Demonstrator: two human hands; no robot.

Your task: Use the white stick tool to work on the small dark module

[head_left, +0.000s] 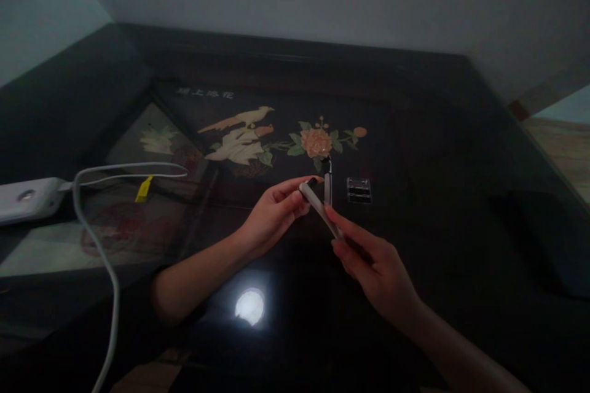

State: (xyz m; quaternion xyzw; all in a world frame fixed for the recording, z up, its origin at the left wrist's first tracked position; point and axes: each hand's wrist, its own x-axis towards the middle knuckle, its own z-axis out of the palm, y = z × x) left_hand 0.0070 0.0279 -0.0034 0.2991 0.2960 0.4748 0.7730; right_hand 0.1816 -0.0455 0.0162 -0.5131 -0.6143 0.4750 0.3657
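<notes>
My left hand [276,212] pinches the dark upper end of a slim white stick [319,207] between thumb and fingers. Lower down the same stick, the fingers of my right hand [369,258] are closed round its other end. The stick slants between both hands above the glossy black table [304,331]. Just behind it shows a narrow pale strip [327,187] with a black top; I cannot tell if it is a separate piece. A small clear plastic case [359,190] with dark parts in it lies to the right of the strip.
A white power bank-like block [30,199] lies at the left edge, with a white cable [94,236] running towards me. The cable bears a yellow tag [144,189]. Bird and flower decoration [316,142] is set in the tabletop. A dark flat shape [544,245] lies at right.
</notes>
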